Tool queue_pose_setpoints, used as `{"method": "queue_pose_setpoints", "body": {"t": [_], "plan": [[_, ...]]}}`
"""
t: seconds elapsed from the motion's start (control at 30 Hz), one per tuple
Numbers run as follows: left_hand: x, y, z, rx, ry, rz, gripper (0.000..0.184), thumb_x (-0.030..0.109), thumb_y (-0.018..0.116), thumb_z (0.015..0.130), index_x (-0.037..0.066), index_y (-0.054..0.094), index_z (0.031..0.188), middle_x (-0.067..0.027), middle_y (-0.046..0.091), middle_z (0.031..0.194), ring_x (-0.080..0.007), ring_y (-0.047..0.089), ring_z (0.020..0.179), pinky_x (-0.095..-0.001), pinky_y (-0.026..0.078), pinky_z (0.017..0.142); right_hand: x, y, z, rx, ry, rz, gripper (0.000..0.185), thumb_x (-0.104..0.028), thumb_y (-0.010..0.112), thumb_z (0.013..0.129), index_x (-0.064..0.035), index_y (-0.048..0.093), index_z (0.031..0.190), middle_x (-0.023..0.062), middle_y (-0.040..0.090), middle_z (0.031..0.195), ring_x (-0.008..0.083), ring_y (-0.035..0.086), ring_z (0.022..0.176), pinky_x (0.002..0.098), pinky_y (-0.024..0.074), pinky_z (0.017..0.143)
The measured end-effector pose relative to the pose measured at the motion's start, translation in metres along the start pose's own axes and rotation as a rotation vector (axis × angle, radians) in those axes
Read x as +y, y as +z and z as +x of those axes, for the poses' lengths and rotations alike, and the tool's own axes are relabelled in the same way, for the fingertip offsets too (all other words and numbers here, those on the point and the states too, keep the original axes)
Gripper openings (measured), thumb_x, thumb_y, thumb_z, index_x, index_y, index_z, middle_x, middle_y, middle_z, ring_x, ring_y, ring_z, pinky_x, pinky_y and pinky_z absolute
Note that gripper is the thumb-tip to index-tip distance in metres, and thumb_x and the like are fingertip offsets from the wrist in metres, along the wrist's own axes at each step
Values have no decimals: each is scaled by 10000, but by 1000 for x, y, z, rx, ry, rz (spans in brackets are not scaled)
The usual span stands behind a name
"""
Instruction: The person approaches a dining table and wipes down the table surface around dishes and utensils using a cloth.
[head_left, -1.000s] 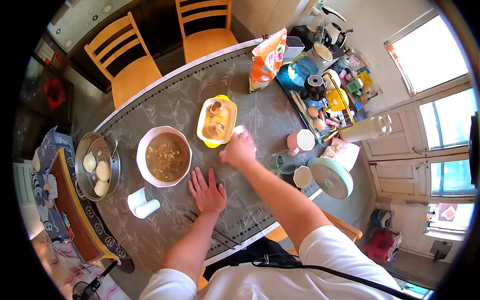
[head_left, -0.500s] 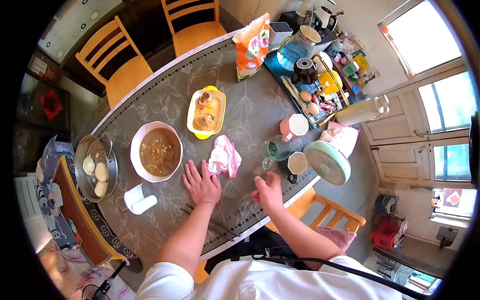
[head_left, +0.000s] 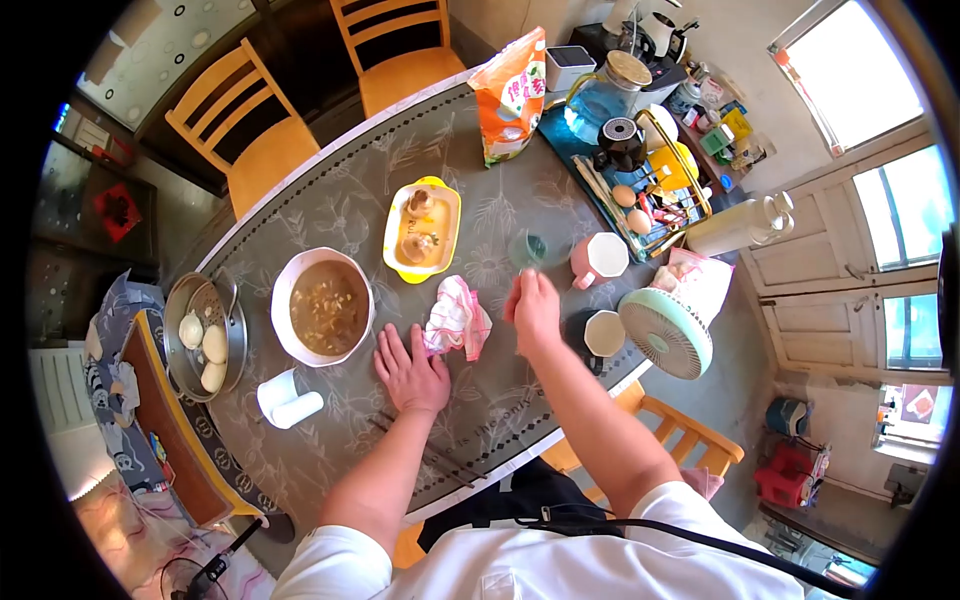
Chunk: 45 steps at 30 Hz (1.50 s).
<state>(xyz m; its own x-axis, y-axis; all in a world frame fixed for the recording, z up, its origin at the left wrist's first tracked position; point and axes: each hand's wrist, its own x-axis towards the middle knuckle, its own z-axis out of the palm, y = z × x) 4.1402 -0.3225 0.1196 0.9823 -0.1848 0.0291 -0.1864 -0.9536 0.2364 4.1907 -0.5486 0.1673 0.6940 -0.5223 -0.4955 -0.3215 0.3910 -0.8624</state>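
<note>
Glass cup in the right hand; cloth, dish and bowl resting untouched

Right hand (head_left: 537,308): grip closed, clamped on a green-tinted glass cup (head_left: 529,248), which shows just beyond the knuckles, left of the pink mug (head_left: 581,263). Handle or wall hold: cannot tell, fingers hide it. Cup clear of the worktop (head_left: 500,392) or resting on it: cannot tell.

Left hand (head_left: 412,378): palm down on the worktop, fingers slightly apart, clamped on nothing. Thumb close by the crumpled pink-and-white cloth (head_left: 458,318); contact uncertain.

Progress, judged from the layout: hold on the cup done, release not yet. Cloth left unfolded. Yellow-rimmed baking dish (head_left: 449,224) has two brownish lumps in it; the white soup bowl (head_left: 283,310) contains plenty of brown soup, so neither looks finished. Dark mug (head_left: 583,329) stands nearer the edge, out of either grip
</note>
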Motion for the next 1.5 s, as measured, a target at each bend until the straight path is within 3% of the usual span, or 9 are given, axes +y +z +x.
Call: {"method": "queue_pose_setpoints", "body": {"t": [0.2,0.37,0.43,0.57,0.67,0.83,1.0,1.37,1.5], "plan": [[1,-2,1,-6,-9,-9,691,330,619,917,94,463,1547,-312,276,1671,-481,236,1558,-619,142,1270,-51,28,89,90,-18,-18,314,-304,487,1098,-37,570,955,37,533,702,155,551,543,327,436,443],[0,-2,2,-5,-16,-14,667,343,608,927,107,487,1539,-304,282,1672,-481,251,1552,-621,159,1266,-59,36,79,264,27,-55,395,-251,580,1046,18,539,1332,80,606,792,208,607,637,370,506,533],[0,-5,0,-23,-19,-16,685,336,603,933,95,460,1559,-306,269,1676,-479,236,1558,-613,153,1267,12,19,86,273,-302,-415,545,-212,617,1010,34,455,1468,128,662,892,258,638,712,422,547,667],[-2,5,0,-29,-31,10,655,369,584,955,121,480,1553,-289,275,1682,-469,243,1561,-613,160,1267,61,33,-34,-436,-747,-1067,423,-193,656,966,-47,651,1363,238,605,1412,429,606,1259,554,462,1093],[-3,3,2,-26,-30,-26,670,355,600,943,122,474,1559,-296,272,1682,-473,241,1562,-612,157,1267,69,25,-67,-490,-716,-1305,584,-225,597,966,-59,538,1523,223,373,1662,408,305,1574,554,212,1286],[0,-8,1,-52,-31,-38,699,322,614,925,110,454,1571,-304,261,1680,-478,219,1565,-610,141,1271,43,43,44,18,-904,-1327,519,-258,559,1010,-10,567,1466,272,496,1548,490,423,1467,589,292,1235],[0,-7,2,-38,-27,-39,697,329,602,930,103,452,1572,-304,261,1680,-472,218,1566,-609,144,1269,17,63,121,-31,-909,-1347,502,-305,586,1000,-110,595,1462,232,483,1582,453,419,1483,591,300,1225],[-3,-3,-1,31,-14,-49,673,368,620,931,122,496,1544,-291,296,1676,-459,252,1562,-615,168,1266,92,-53,-123,-393,-864,-1363,633,-339,642,941,-83,547,1512,258,456,1587,479,362,1513,622,235,1237],[-8,-2,-4,41,-2,-114,665,335,636,937,122,493,1551,-291,289,1679,-461,243,1565,-616,169,1265,92,-76,-128,-450,-921,-1411,650,-372,661,931,-110,549,1516,258,464,1574,475,353,1522,640,223,1233]]}}
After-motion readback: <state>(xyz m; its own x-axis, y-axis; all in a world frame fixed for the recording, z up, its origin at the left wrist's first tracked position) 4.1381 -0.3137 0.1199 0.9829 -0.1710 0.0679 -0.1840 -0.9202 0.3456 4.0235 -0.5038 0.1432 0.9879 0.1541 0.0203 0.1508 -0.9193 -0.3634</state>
